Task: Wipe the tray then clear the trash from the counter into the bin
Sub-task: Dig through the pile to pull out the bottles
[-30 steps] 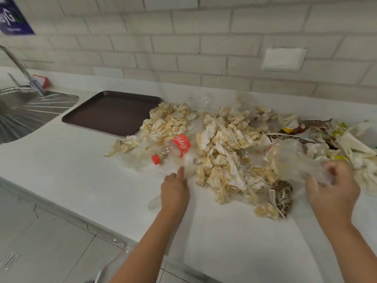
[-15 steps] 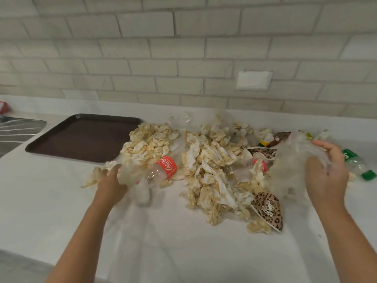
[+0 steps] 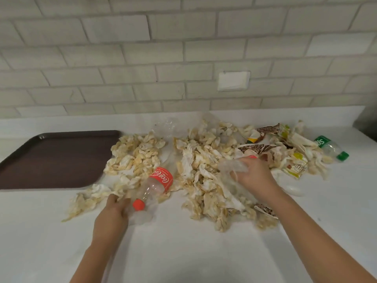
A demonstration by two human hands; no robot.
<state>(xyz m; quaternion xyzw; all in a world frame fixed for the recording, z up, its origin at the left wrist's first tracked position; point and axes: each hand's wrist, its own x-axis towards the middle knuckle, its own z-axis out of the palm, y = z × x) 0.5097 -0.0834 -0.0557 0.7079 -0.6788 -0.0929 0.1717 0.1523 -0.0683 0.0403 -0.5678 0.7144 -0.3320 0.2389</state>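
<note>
A dark brown tray (image 3: 51,160) lies at the left of the white counter (image 3: 204,252). Crumpled stained napkins form one heap (image 3: 134,158) beside the tray and a larger heap (image 3: 202,170) in the middle. An empty cola bottle (image 3: 157,184) with a red cap lies between them. My left hand (image 3: 114,209) sits just left of the cap, fingers curled on thin clear plastic (image 3: 140,217). My right hand (image 3: 255,176) grips a bunched part of the clear plastic bag (image 3: 232,166) on top of the middle heap. No bin is in view.
At the right lie paper wrappers (image 3: 295,166), a green-capped bottle (image 3: 330,147), a white lid (image 3: 293,189) and a leopard-print cup (image 3: 265,209). A crushed clear cup (image 3: 167,125) sits by the brick wall. A dark object stands at the far right edge.
My right hand came down and leftwards with the clear plastic onto the middle napkin heap. My left hand shifted from the bottle's left side to beside its cap. The view swung right.
</note>
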